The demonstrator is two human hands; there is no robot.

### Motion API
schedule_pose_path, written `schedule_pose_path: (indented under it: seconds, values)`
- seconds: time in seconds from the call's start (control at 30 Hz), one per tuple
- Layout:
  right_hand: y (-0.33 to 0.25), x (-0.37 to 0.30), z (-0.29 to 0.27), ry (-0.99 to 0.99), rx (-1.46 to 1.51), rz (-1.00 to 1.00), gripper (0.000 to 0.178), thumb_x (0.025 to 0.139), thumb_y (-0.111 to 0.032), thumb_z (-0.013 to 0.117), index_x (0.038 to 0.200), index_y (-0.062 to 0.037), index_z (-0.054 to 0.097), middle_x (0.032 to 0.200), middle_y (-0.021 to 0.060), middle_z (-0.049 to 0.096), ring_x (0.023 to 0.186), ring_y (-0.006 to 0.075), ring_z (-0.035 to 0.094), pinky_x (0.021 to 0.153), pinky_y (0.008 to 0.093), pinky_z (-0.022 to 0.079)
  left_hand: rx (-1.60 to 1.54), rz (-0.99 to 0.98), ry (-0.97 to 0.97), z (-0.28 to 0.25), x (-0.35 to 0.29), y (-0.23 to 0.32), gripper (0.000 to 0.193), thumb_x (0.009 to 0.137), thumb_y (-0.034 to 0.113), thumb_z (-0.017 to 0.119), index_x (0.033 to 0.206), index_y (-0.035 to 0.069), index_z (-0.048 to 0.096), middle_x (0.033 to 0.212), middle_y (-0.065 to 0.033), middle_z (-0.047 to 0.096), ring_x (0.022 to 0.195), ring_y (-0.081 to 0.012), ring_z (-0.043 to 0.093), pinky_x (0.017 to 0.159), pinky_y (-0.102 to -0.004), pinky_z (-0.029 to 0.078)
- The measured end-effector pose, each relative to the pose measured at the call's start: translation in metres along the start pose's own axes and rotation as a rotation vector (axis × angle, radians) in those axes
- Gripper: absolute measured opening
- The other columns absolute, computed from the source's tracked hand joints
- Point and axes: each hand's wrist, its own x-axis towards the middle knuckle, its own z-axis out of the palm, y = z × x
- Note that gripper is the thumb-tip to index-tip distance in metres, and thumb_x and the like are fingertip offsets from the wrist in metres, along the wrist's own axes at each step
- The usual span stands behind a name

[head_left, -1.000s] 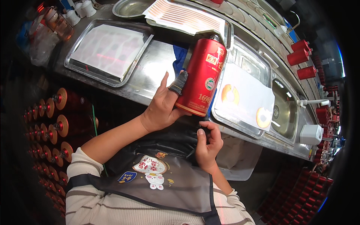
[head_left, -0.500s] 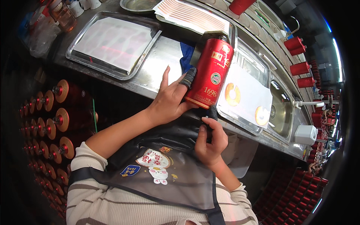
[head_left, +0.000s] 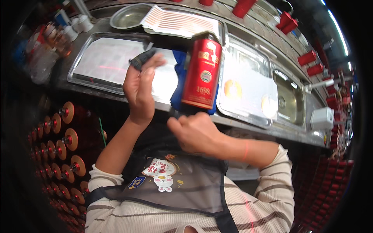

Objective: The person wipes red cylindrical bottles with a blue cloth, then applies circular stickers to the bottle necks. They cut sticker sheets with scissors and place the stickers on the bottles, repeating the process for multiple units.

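A red bottle [head_left: 204,72] with gold lettering and a round pale seal lies on a blue cloth [head_left: 179,83] at the counter's middle, its neck end pointing away from me. To its left, my left hand [head_left: 142,91] is raised near the left tray, open, with a dark sleeve over one finger and nothing visible in it. My right hand [head_left: 198,132] is just below the bottle's base, apart from it and blurred by motion. Its fingers are curled together; whatever they hold, if anything, is hidden.
The left metal tray [head_left: 74,77] carries a pale sheet. At the back lies a sheet of striped labels [head_left: 182,21] beside a metal bowl [head_left: 130,15]. Right are a tray [head_left: 256,122] with ring-shaped gold stickers and a sink [head_left: 289,99]. Several red bottles [head_left: 74,139] are stacked below left.
Both hands have let go of the bottle, which now rests on the blue cloth. My left hand has moved left, and my right hand has swung leftward below the bottle. The view has shifted slightly.
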Motion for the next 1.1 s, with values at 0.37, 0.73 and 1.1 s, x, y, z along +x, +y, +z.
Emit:
schedule_pose_path:
  seconds: [0.37,0.73,1.1]
  values:
    - [0.054,-0.044,0.018,0.506,0.445,0.45,0.094,0.077,-0.009,0.081,0.156,-0.0041,0.03,0.142,0.0165,0.048,0.123,0.0242,0.051,0.088,0.0314,0.049,0.621,-0.319,-0.496,0.093,0.138,-0.074,0.056,0.089,0.045,0.051,0.11,-0.003,0.071,0.118,-0.0288,0.066,0.114,-0.041,0.063,0.098,-0.0446,0.051]
    - [0.06,-0.058,-0.003,0.406,0.564,0.231,0.108,0.068,-0.015,0.089,0.156,-0.0009,0.029,0.156,0.0165,0.037,0.142,0.0277,0.038,0.117,0.0411,0.029,0.614,-0.252,-0.187,0.042,0.099,-0.018,0.046,0.08,0.038,0.069,0.104,-0.001,0.071,0.106,-0.0232,0.071,0.099,-0.0355,0.069,0.085,-0.0411,0.055]
    - [-0.066,0.078,-0.057,0.163,0.183,-1.14,0.094,0.066,-0.014,0.086,0.147,0.0005,0.041,0.142,0.0224,0.054,0.096,0.0334,0.061,0.08,0.0417,0.047,0.921,0.117,0.772,-0.03,-0.216,0.347,0.038,0.082,0.015,0.078,0.113,-0.002,0.063,0.102,-0.0157,0.071,0.097,-0.0276,0.071,0.09,-0.0353,0.056]
